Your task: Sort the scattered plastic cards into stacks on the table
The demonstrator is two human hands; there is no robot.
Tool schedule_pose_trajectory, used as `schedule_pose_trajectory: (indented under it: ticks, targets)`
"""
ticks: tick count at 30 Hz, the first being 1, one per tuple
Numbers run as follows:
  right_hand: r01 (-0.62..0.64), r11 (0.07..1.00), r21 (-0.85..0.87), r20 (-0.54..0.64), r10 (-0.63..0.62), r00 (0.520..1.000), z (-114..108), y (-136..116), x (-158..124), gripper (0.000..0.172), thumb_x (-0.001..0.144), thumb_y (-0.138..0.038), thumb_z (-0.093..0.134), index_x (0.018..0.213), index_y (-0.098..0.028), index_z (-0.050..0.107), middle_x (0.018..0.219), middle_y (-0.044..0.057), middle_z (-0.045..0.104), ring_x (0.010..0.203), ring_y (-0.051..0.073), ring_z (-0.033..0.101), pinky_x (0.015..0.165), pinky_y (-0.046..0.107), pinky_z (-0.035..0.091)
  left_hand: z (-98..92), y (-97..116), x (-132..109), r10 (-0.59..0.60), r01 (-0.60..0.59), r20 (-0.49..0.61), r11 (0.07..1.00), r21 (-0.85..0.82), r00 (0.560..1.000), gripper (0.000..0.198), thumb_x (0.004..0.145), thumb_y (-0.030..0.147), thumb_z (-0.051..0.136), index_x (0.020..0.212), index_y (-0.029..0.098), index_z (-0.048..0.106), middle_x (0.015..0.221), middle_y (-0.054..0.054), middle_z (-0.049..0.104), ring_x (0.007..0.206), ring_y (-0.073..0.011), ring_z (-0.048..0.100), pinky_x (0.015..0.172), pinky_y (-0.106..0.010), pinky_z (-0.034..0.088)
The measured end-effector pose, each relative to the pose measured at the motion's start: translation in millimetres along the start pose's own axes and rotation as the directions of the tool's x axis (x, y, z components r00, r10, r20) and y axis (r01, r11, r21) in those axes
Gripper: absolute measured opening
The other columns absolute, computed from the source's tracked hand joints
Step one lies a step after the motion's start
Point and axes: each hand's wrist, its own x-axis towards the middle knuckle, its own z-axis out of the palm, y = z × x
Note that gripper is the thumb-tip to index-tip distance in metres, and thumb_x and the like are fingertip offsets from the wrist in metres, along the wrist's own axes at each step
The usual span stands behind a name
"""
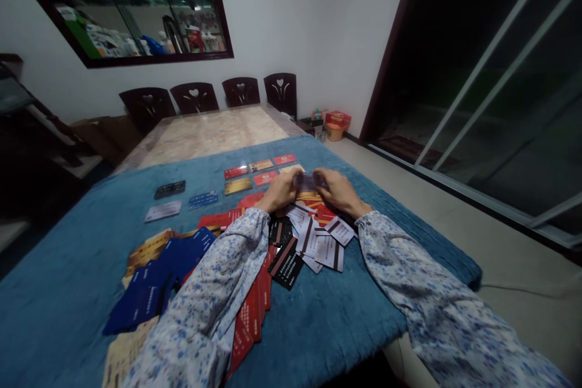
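Observation:
Between my left hand (284, 189) and my right hand (335, 188) is a silvery-grey card (308, 182), gripped at its two ends by closed fingers. Just below it lie gold and red cards (325, 213). Nearer to me is a loose heap of silver cards (328, 251) with dark stripes, and black cards (286, 262) among them. Left of the heap, partly behind my left sleeve, spread red cards (254, 309), dark blue cards (143, 294) and gold cards (148, 251). Single cards lie apart beyond my hands, among them a gold card (237, 185) and a red card (236, 172).
A blue cloth (200, 163) covers the near part of the table, and the marble top (213, 124) shows beyond it. At the upper left lie a black card (170, 189), a silver card (163, 211) and a blue card (203, 199). Dark wooden chairs (280, 92) stand along the wall.

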Motion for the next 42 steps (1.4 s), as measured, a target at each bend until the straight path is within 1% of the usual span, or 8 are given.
schedule_pose_trajectory:
  ticks: [5,9,13,21,28,35,39,42]
  targets:
    - [-0.014,0.998,-0.062,0.110,0.020,0.994,-7.2,-4.3,-2.3,0.053,0.092,-0.020,0.059,0.145,-0.020,0.053,0.120,0.014,0.071,0.105,0.028,0.064,0.087,0.036,0.047,0.3,0.1,-0.2,-0.034,0.033,0.016,0.998,0.048,0.999,0.047,0.079,0.007,0.054,0.125,0.017,0.061,0.102,-0.011,0.072,0.089,-0.0244,0.066,0.085,-0.036,0.054]
    - [-0.006,0.997,-0.077,0.138,0.017,0.990,-9.0,-7.1,-2.0,0.056,0.093,-0.018,0.057,0.149,-0.020,0.051,0.125,0.014,0.069,0.112,0.029,0.061,0.091,0.036,0.045,-0.8,2.8,-0.6,-0.057,0.055,0.029,0.995,0.089,0.998,0.048,0.080,0.007,0.054,0.127,0.017,0.061,0.102,-0.011,0.073,0.091,-0.0254,0.067,0.087,-0.037,0.054]
    - [0.014,0.996,-0.093,0.138,-0.001,0.990,-8.0,-5.7,-0.9,0.057,0.094,-0.023,0.059,0.150,-0.019,0.051,0.125,0.016,0.068,0.112,0.030,0.059,0.090,0.037,0.045,-1.7,4.8,-1.2,-0.062,0.057,0.032,0.990,0.130,0.998,0.051,0.080,0.006,0.054,0.129,0.018,0.061,0.104,-0.011,0.074,0.094,-0.0255,0.067,0.089,-0.038,0.054]
    - [0.065,0.988,-0.138,0.105,-0.050,0.993,-5.7,2.3,0.4,0.058,0.094,-0.029,0.060,0.149,-0.015,0.051,0.120,0.018,0.066,0.108,0.031,0.056,0.088,0.039,0.044,-1.5,4.3,-0.3,-0.064,0.059,0.038,0.989,0.133,0.997,0.049,0.080,0.009,0.055,0.128,0.016,0.062,0.110,-0.012,0.074,0.099,-0.0262,0.068,0.092,-0.039,0.054]
    - [0.093,0.982,-0.166,0.100,-0.077,0.992,-8.2,5.9,0.2,0.055,0.096,-0.031,0.055,0.148,-0.013,0.050,0.121,0.019,0.066,0.111,0.033,0.055,0.089,0.040,0.045,0.3,-3.7,2.5,-0.013,0.010,0.039,0.997,0.080,0.999,0.048,0.079,0.016,0.063,0.127,0.016,0.060,0.117,-0.013,0.071,0.107,-0.0270,0.066,0.097,-0.040,0.053]
    - [0.121,0.982,-0.143,0.101,-0.107,0.989,-6.9,9.2,1.7,0.056,0.095,-0.032,0.054,0.148,-0.013,0.050,0.120,0.019,0.066,0.109,0.033,0.056,0.090,0.042,0.046,-4.0,-6.1,5.0,0.005,-0.007,0.039,0.999,0.040,0.999,0.037,0.076,0.017,0.066,0.112,0.020,0.062,0.105,-0.008,0.070,0.097,-0.0238,0.064,0.090,-0.037,0.053]
    - [0.134,0.980,-0.147,0.115,-0.118,0.986,-7.8,9.6,1.7,0.057,0.095,-0.032,0.056,0.148,-0.013,0.050,0.120,0.019,0.065,0.109,0.033,0.056,0.091,0.042,0.046,-9.5,-3.5,8.4,-0.003,-0.004,0.084,0.996,0.092,0.996,0.029,0.076,0.018,0.066,0.104,0.020,0.062,0.097,-0.006,0.069,0.095,-0.0245,0.063,0.088,-0.037,0.052]
    - [0.125,0.979,-0.163,0.122,-0.106,0.987,-10.2,8.6,1.6,0.056,0.095,-0.033,0.058,0.147,-0.014,0.051,0.119,0.018,0.065,0.109,0.033,0.056,0.089,0.042,0.046,-13.1,-1.6,9.3,-0.014,-0.002,0.118,0.990,0.140,0.993,0.027,0.077,0.019,0.067,0.104,0.021,0.062,0.101,-0.007,0.068,0.099,-0.0254,0.062,0.090,-0.038,0.051]
